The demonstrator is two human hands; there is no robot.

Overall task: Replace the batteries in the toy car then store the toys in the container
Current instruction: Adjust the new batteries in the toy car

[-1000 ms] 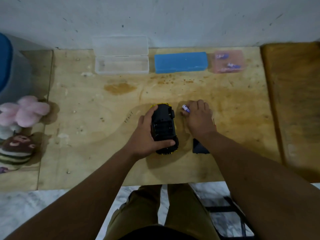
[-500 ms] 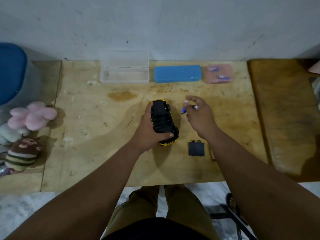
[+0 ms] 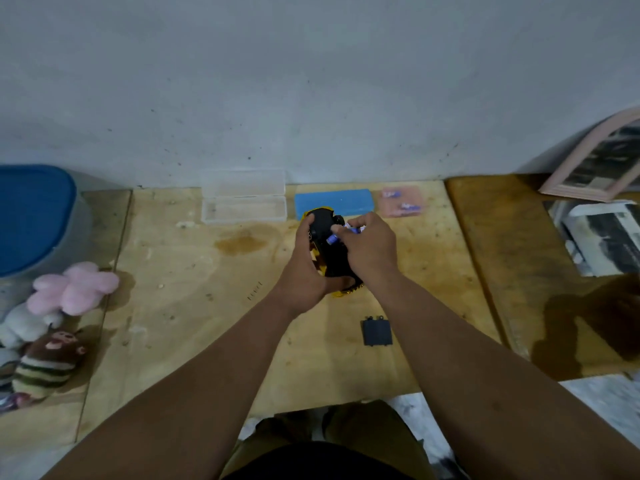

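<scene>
We grip the toy car [image 3: 329, 252] belly-up in our left hand [image 3: 304, 275] above the table [image 3: 194, 306], exposing its battery bay, while our right hand [image 3: 372, 249] pinches a battery [image 3: 334, 239] over it (the cover [image 3: 377, 332] lies aside, nearer us).

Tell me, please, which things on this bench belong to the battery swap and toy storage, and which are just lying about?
Job: toy car, battery, battery cover, pink battery case, plush toys, blue-lidded container.
Lying about: clear case, blue case, picture frame.
</scene>
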